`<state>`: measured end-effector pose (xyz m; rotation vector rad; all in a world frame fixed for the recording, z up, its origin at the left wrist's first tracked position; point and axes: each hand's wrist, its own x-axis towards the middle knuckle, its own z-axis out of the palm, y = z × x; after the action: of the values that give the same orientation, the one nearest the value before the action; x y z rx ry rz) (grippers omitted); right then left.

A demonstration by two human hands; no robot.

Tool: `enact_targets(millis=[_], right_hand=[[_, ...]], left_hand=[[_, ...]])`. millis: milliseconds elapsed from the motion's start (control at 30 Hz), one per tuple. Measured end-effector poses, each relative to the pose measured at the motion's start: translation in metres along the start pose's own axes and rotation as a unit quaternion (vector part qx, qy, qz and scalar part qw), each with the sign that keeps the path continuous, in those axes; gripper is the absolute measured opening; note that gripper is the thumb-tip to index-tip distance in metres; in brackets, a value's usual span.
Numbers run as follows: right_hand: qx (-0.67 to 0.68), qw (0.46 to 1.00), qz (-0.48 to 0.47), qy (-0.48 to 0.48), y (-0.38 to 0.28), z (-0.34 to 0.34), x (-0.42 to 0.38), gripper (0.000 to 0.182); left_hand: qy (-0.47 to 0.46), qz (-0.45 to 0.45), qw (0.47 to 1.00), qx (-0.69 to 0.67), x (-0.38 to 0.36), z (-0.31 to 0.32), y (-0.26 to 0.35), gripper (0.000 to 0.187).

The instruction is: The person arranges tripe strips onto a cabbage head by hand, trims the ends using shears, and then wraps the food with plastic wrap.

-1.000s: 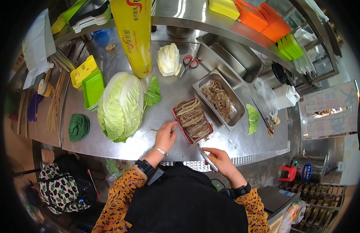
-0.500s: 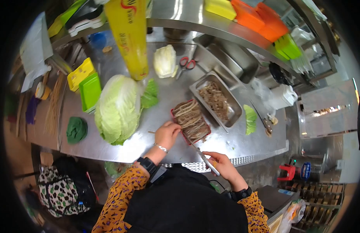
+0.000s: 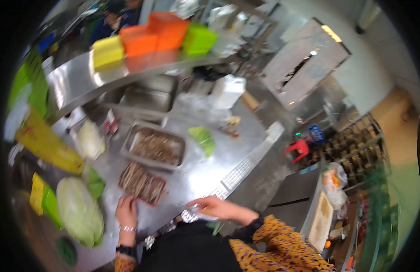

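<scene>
My left hand (image 3: 126,213) is closed at the near left corner of a small red-edged tray (image 3: 154,202), fingertips on its edge. Brown, string-like strips (image 3: 142,183) lie side by side across this tray. Off to the right, close in front of the black apron, my right hand (image 3: 214,207) is wrapped round a silvery metal tool (image 3: 202,216), blurred by motion. Just behind the red-edged tray stands a steel pan (image 3: 181,158) holding shredded brown pieces (image 3: 154,148). A whole Chinese cabbage (image 3: 79,211) lies left of my left hand.
Behind are a cabbage piece (image 3: 90,139), red-handled scissors (image 3: 111,123) and a yellow roll box (image 3: 49,145). A loose leaf (image 3: 202,140) and white jug (image 3: 229,92) lie to the right. Orange boxes (image 3: 167,29) stand on the raised shelf (image 3: 76,81); a person (image 3: 112,20) is beyond it.
The view has swung right. My right hand with the metal tool has drawn away from the red-edged tray toward the apron; my left hand stays at the tray's edge.
</scene>
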<state>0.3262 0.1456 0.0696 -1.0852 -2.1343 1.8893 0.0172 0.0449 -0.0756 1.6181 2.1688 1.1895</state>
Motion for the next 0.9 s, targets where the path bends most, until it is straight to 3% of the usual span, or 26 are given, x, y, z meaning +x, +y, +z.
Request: enact_targets(millis=[67,100,133,233,300,333,400,433,500,633,700,767,900], right_hand=[[-0.016,0.998,0.064,0.017,-0.004,-0.013,-0.017,0.040],[0.058,0.996,0.063,0.032,0.008,-0.018,-0.025,0.040],[0.059,0.994,0.035,0.080,0.020,-0.020,-0.029,0.043],[0.005,0.981,0.091,0.174,0.046,-0.029,-0.032,0.040],[-0.219,0.957,0.079,0.172,0.049,-0.036,-0.029,0.040],[-0.215,0.959,0.075,0.168,0.055,-0.038,-0.022,0.040],[-0.364,0.913,-0.021,0.184,0.074,-0.039,-0.007,0.040],[-0.360,0.914,-0.023,0.185,0.079,-0.042,0.002,0.040],[-0.348,0.913,-0.068,0.202,0.089,-0.049,0.023,0.039],[-0.395,0.877,-0.144,0.230,0.110,-0.071,0.064,0.042],[-0.382,0.889,-0.119,0.225,0.112,-0.074,0.073,0.043],[-0.421,0.861,-0.167,0.230,0.114,-0.076,0.079,0.042],[-0.372,0.862,-0.212,0.271,0.121,-0.074,0.081,0.042]], left_hand=[[0.012,-0.053,0.998,-0.008,0.002,-0.004,0.006,0.029],[0.009,-0.072,0.997,-0.024,0.001,-0.008,0.009,0.028],[0.022,-0.079,0.996,-0.034,0.001,-0.013,0.014,0.025],[-0.001,-0.091,0.993,-0.075,-0.007,-0.011,0.013,0.017],[-0.058,-0.080,0.990,-0.099,-0.010,-0.014,0.029,0.017],[-0.056,-0.082,0.991,-0.092,-0.010,-0.010,0.034,0.017],[-0.074,-0.008,0.992,-0.101,-0.008,-0.004,0.040,0.021],[-0.076,-0.007,0.992,-0.097,-0.003,-0.004,0.044,0.021],[-0.057,0.090,0.994,-0.009,0.006,-0.005,0.052,0.024],[-0.027,0.039,0.999,0.004,0.016,-0.003,0.065,0.025],[-0.023,0.080,0.995,0.063,0.023,-0.001,0.079,0.026],[-0.053,0.103,0.991,0.063,0.036,0.009,0.090,0.026],[-0.101,0.192,0.972,0.094,0.053,0.032,0.103,0.025]])
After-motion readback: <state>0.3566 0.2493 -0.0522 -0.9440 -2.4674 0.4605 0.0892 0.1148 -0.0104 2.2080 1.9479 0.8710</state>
